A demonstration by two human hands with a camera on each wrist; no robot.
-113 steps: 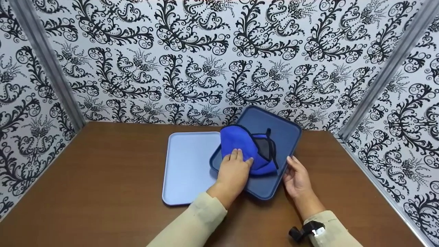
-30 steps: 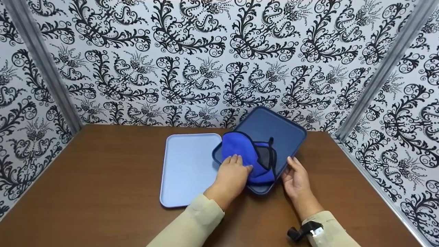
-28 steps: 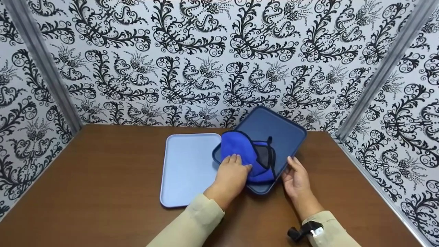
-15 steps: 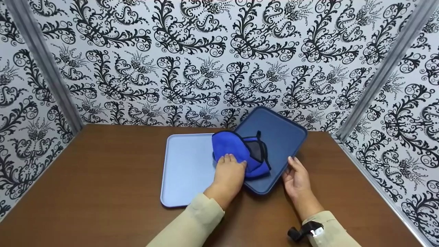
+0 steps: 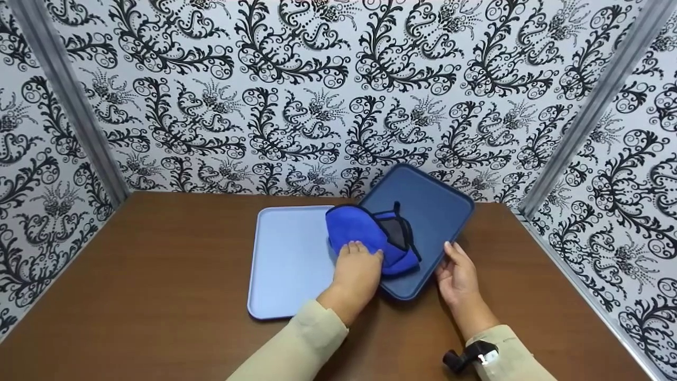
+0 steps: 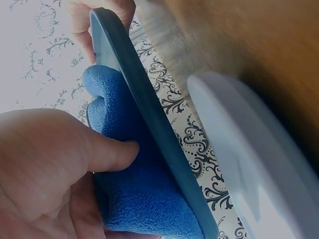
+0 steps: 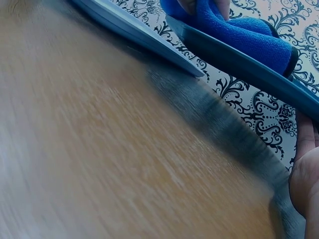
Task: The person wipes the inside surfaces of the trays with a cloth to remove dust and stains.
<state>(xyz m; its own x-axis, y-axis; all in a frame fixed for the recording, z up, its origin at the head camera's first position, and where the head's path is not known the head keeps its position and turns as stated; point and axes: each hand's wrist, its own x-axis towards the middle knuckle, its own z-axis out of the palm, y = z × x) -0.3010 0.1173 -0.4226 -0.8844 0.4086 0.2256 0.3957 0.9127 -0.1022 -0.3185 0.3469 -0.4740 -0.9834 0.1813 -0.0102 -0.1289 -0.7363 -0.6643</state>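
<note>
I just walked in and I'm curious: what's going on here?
A person's right hand holds a dark blue tray by its edge, off the table. The left hand has its fingers on a blue cloth with black edging, against that tray. A light blue tray lies on the table, to the person's left.

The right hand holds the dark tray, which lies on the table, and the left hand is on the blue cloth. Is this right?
No, the dark tray is held above the table, as the right wrist view shows; the rest stands.
</note>
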